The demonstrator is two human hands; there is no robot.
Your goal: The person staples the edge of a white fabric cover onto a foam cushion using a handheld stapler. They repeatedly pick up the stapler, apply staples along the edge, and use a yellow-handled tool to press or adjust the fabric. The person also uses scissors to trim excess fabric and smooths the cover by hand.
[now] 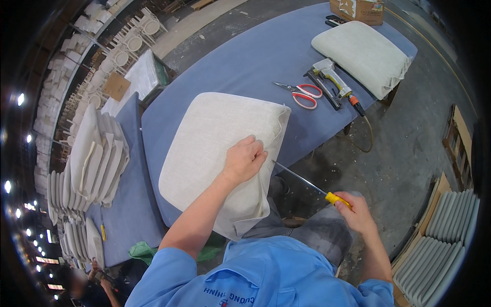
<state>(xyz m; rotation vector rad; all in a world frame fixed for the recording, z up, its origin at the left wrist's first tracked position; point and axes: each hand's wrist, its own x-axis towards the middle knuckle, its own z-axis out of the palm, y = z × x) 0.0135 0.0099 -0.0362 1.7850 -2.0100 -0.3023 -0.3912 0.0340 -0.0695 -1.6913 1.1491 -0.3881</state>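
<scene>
A cream fabric-covered seat cushion [215,128] lies on the blue table in front of me, its gathered cloth edge facing right and toward my lap. On top of it, near that edge, my left hand [244,159] rests with curled fingers; whatever they may pinch is hidden. My right hand [355,212] grips the yellow handle of a screwdriver [307,182], held over my thigh. Its long metal shaft points up and left, and the tip meets the cushion's right edge. Red-handled scissors [305,95] and a staple gun [330,82] lie beyond the cushion.
Another covered cushion [360,56] and a cardboard box [358,10] sit at the table's far right. An air hose [369,135] hangs from the staple gun. Stacked cushions [99,153] stand left, more [434,256] at lower right. A person [102,284] is at lower left.
</scene>
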